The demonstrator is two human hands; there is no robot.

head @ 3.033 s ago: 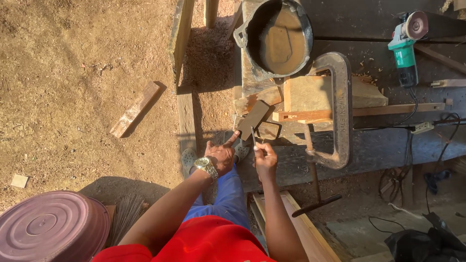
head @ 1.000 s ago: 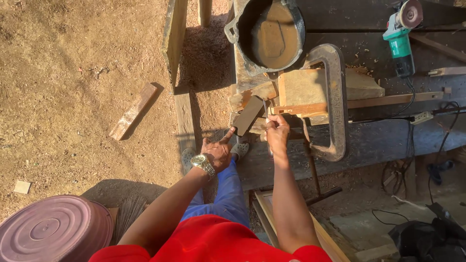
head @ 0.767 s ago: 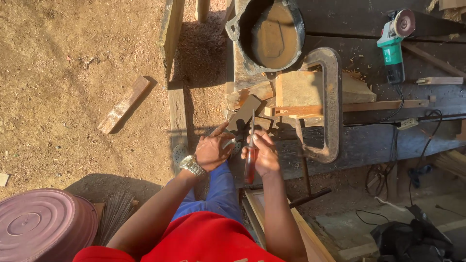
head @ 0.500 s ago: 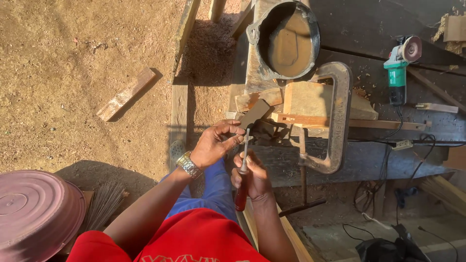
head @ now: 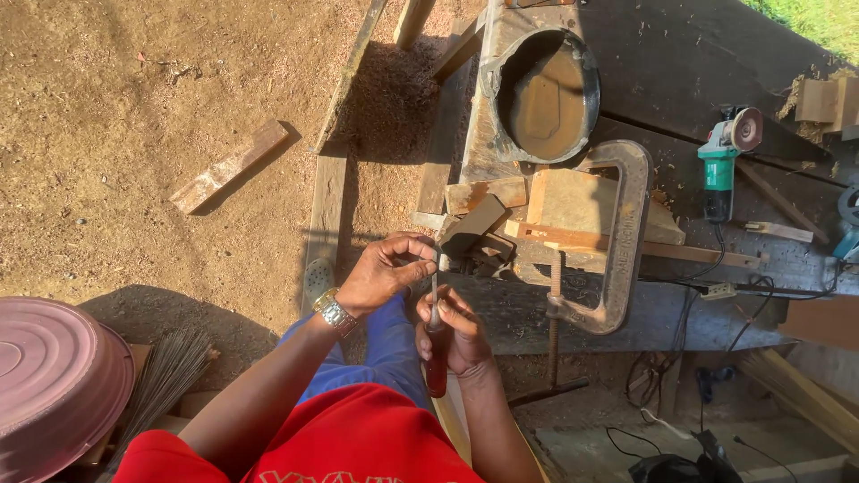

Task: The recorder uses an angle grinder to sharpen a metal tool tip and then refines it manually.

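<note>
My right hand (head: 452,331) grips a screwdriver (head: 436,358) by its dark red handle, shaft pointing up. My left hand (head: 385,271), with a metal watch on the wrist, pinches the top of the shaft near its tip. Just beyond the hands a dark wooden piece (head: 472,227) juts from a stack of wood blocks (head: 573,206), which a large metal C-clamp (head: 624,234) holds against the dark workbench (head: 680,80).
A black pan (head: 546,94) sits at the bench's far end. A green angle grinder (head: 720,161) lies to the right, cables trailing below. A plank (head: 231,166) lies on the dirt, a pink lid (head: 49,376) and broom bristles at lower left.
My right hand came off the clamped wood and now holds the screwdriver upright near my lap. My left hand left the dark wooden piece and moved to the shaft.
</note>
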